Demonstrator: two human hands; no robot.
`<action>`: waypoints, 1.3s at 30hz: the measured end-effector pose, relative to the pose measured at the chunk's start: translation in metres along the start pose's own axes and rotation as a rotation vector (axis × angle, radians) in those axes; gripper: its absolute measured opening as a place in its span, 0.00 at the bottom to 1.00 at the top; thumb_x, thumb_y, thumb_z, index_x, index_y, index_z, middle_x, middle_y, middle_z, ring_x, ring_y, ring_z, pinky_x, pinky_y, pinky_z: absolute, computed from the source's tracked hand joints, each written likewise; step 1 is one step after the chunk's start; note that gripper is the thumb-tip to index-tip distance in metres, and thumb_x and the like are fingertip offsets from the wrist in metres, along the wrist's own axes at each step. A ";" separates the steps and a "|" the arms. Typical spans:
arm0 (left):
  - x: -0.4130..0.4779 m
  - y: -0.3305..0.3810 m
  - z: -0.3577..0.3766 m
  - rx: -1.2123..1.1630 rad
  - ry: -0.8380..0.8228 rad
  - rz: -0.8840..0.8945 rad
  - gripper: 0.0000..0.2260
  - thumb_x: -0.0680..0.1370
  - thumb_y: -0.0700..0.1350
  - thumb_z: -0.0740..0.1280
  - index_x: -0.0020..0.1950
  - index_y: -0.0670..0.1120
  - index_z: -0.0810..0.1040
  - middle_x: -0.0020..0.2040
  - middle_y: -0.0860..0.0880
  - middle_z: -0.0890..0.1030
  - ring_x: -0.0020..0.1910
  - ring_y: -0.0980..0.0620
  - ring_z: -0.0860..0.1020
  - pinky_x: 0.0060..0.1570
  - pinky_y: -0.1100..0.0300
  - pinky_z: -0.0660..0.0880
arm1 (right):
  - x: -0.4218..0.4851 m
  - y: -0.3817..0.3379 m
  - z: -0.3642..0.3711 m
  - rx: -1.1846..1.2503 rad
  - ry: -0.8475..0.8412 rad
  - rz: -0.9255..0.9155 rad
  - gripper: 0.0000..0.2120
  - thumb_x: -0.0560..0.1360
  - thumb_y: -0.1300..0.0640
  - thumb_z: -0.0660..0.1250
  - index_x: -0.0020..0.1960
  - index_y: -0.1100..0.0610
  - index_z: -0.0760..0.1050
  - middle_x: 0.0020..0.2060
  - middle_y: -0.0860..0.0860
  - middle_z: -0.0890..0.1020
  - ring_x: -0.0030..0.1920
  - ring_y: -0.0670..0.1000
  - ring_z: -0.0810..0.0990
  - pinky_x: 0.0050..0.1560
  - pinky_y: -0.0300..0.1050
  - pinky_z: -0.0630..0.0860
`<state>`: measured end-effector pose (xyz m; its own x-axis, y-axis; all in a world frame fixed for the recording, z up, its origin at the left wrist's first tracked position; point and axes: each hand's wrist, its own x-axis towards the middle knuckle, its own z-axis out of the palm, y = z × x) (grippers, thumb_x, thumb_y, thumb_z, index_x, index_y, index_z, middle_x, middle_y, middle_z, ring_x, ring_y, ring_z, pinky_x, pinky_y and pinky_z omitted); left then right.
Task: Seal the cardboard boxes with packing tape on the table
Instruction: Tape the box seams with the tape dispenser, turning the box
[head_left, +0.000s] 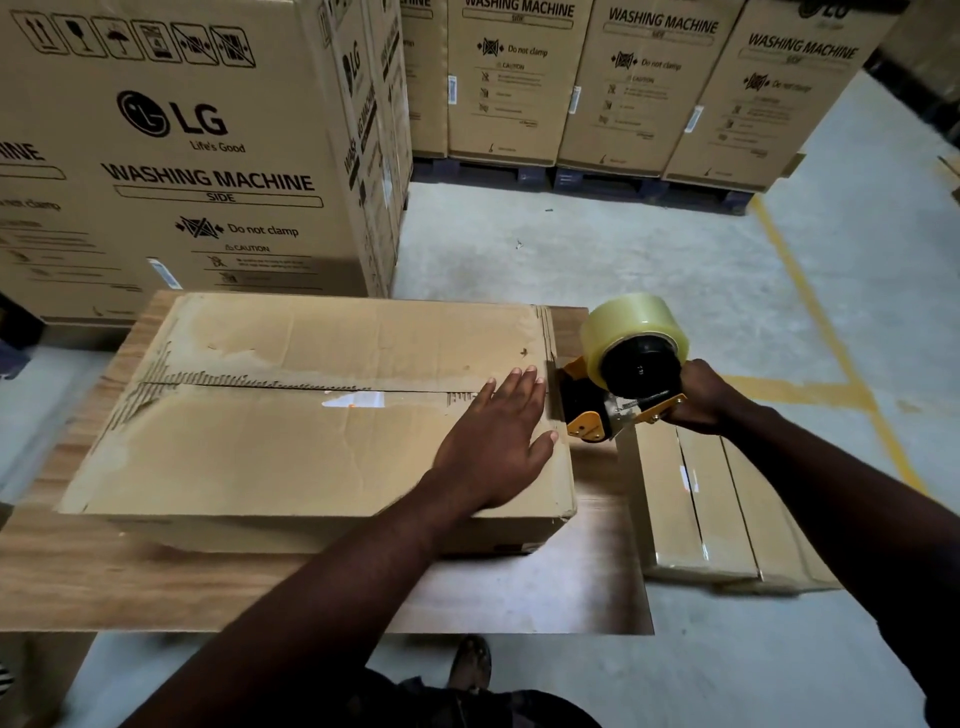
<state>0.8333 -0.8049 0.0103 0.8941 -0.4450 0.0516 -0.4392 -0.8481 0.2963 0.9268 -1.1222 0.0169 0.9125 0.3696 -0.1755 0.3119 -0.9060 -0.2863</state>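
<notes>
A wide, flat cardboard box (270, 447) lies on the wooden table (156, 582), its two top flaps meeting in a centre seam with torn paper along it. My left hand (493, 441) presses flat on the box's right end, fingers straight, just below the seam. My right hand (701, 397) grips the handle of a yellow and black tape dispenser (608, 400) carrying a roll of clear tape (631, 325). The dispenser's front sits at the box's right edge, in line with the seam.
Another cardboard box (727, 509), taped along its seam, sits on the floor right of the table. Tall washing machine cartons (197, 156) stand behind the table and along the back on pallets. Yellow lines (810, 322) mark the concrete floor. My shoe (470, 665) shows below the table edge.
</notes>
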 end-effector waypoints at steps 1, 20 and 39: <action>0.000 0.000 0.000 -0.001 0.000 0.000 0.30 0.84 0.58 0.50 0.82 0.44 0.52 0.83 0.46 0.50 0.81 0.51 0.46 0.80 0.52 0.43 | 0.000 0.000 0.001 0.006 0.002 0.011 0.18 0.63 0.40 0.61 0.32 0.53 0.79 0.33 0.55 0.83 0.36 0.58 0.81 0.38 0.45 0.72; -0.003 -0.006 -0.001 -0.010 -0.008 0.014 0.30 0.84 0.59 0.49 0.83 0.46 0.50 0.83 0.49 0.48 0.81 0.54 0.45 0.80 0.52 0.44 | -0.058 -0.067 0.130 1.283 -0.045 0.912 0.12 0.78 0.65 0.64 0.37 0.57 0.70 0.23 0.50 0.67 0.20 0.48 0.64 0.25 0.38 0.62; -0.019 -0.026 -0.008 -0.003 -0.003 0.013 0.30 0.84 0.59 0.50 0.83 0.49 0.49 0.83 0.51 0.48 0.81 0.56 0.44 0.79 0.56 0.42 | -0.047 -0.109 0.152 0.873 -0.604 0.853 0.32 0.78 0.31 0.60 0.54 0.60 0.77 0.46 0.59 0.84 0.40 0.56 0.85 0.38 0.46 0.79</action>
<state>0.8286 -0.7721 0.0089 0.8878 -0.4572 0.0525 -0.4509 -0.8412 0.2986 0.8099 -1.0089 -0.0867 0.4081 0.0014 -0.9129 -0.7590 -0.5552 -0.3401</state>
